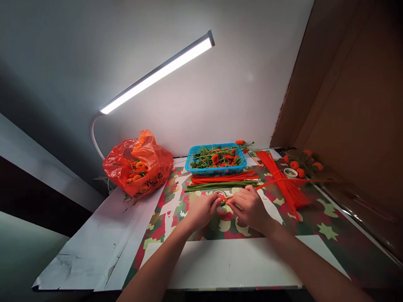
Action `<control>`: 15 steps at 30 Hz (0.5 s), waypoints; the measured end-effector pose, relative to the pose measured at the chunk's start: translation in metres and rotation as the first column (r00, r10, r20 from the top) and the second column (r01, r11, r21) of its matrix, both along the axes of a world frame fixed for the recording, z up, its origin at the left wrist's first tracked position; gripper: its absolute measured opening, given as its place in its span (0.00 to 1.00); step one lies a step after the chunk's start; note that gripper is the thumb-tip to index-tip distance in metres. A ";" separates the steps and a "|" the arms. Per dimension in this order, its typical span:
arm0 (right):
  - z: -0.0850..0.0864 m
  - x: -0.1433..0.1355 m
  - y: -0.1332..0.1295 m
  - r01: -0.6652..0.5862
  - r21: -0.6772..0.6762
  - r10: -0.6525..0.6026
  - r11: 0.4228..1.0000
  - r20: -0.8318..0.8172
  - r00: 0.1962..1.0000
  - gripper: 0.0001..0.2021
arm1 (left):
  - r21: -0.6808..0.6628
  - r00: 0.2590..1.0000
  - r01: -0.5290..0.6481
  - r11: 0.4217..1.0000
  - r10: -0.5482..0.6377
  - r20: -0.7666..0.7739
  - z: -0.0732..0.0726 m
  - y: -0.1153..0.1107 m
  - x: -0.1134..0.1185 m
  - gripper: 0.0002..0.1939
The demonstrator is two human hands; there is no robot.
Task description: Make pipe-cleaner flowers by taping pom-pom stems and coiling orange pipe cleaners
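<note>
Two bare forearms (165,256) tapering to uncovered wrists (188,226), bare left hand (202,209), bare right hand (248,206), slim fingers (236,200)

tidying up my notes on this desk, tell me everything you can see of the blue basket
The blue basket is shallow, roughly rectangular and open-topped, with perforated sides that look like plastic. It sits upright near the wall, behind the row of red strips. Orange flowers and green stems fill it, a few stems reaching over the rim at the right. Its floor is hidden. Neither the left hand nor the right hand touches it.
</note>
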State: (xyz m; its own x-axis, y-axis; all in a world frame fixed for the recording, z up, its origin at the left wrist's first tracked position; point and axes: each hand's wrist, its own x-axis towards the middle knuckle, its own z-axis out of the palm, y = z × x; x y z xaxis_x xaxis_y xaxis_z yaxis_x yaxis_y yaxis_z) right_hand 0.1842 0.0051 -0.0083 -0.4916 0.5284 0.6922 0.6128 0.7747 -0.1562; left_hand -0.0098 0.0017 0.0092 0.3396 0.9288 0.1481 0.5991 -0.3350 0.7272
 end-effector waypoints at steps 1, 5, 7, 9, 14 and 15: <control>0.000 -0.001 -0.001 0.012 -0.007 -0.012 1.000 -0.018 1.000 0.12 | 0.029 0.999 -0.035 0.999 0.036 -0.006 -0.001 -0.001 0.002 0.14; 0.001 -0.004 -0.003 0.025 -0.013 -0.026 1.000 -0.091 0.996 0.13 | 0.089 0.991 -0.134 0.987 0.135 -0.005 -0.004 -0.007 0.012 0.15; 0.003 -0.006 -0.004 0.012 -0.006 -0.013 1.000 -0.151 0.988 0.13 | 0.076 0.988 -0.152 0.985 0.150 0.031 -0.003 -0.008 0.016 0.15; 0.005 -0.007 -0.005 -0.010 -0.017 0.006 1.000 -0.224 0.975 0.12 | 0.040 0.982 -0.152 0.988 0.146 0.123 -0.002 -0.008 0.019 0.15; 0.010 -0.005 -0.004 -0.115 -0.235 0.005 0.965 -0.425 0.905 0.13 | -0.222 0.848 0.021 0.975 0.100 0.521 -0.003 -0.004 0.021 0.20; 0.011 -0.003 -0.003 -0.158 -0.306 -0.004 0.939 -0.468 0.884 0.13 | -0.277 0.807 0.099 0.956 0.086 0.585 -0.004 -0.003 0.020 0.21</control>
State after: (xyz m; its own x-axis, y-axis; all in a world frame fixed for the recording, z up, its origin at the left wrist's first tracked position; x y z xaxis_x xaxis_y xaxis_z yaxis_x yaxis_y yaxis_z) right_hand 0.1809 0.0021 0.0023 -0.2127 0.7362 0.6425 0.3502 0.6713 -0.6532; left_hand 0.0100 -0.0009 0.0049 0.2792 0.9587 0.0543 0.0265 -0.0643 0.9976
